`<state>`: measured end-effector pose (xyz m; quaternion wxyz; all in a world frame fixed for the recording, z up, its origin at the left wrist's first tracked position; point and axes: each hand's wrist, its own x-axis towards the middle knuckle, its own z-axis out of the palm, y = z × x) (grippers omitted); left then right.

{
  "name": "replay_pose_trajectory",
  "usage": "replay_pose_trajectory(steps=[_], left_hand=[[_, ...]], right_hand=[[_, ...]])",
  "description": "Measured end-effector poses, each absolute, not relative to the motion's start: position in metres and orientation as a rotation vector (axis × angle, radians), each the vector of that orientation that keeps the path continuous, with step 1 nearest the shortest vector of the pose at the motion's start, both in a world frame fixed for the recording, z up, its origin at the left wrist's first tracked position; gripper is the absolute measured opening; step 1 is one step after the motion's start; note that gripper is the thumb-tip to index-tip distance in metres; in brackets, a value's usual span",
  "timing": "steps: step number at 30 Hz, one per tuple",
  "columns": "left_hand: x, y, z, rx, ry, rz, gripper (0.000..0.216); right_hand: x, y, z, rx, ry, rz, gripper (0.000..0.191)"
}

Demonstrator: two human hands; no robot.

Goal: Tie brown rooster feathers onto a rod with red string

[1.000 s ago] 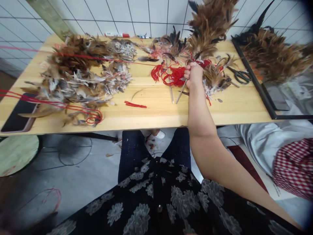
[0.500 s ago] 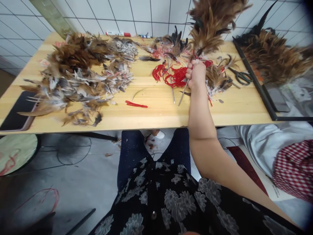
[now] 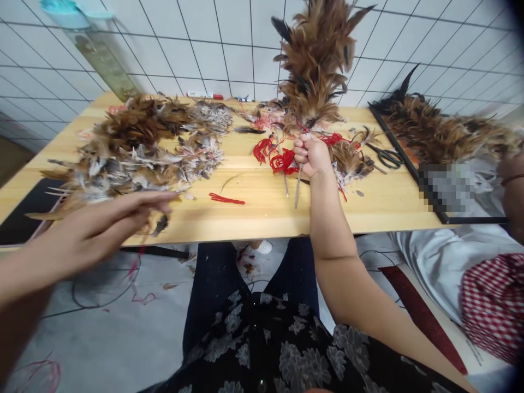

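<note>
Right hand (image 3: 311, 156) grips the feather duster (image 3: 317, 60) upright over the desk (image 3: 388, 202). Left hand (image 3: 102, 229), open and empty, hovers at its near edge by loose feathers (image 3: 135, 147).

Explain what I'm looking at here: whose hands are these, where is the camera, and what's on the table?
No machine here: a person works with bare hands, and the single camera sits on their head, looking down. The right hand is clenched round the stick of an upright feather duster. The left hand, open and blurred, hovers by the loose feathers. On the wooden table also lie red string and scissors. Another person's red checked clothing shows at the right.
</note>
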<state>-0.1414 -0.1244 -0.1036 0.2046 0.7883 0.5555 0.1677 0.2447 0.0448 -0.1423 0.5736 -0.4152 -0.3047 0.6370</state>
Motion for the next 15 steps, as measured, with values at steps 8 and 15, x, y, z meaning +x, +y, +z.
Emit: replay_pose_trajectory(steps=[8, 15], left_hand=[[0.024, -0.004, -0.104, 2.389, 1.121, 0.886, 0.034], [0.064, 0.055, -0.144, 2.179, 1.08, 1.173, 0.022]], right_hand=[[0.255, 0.046, -0.142, -0.866, -0.638, 1.549, 0.027], [0.254, 0.048, -0.144, -0.981, -0.685, 1.431, 0.027]])
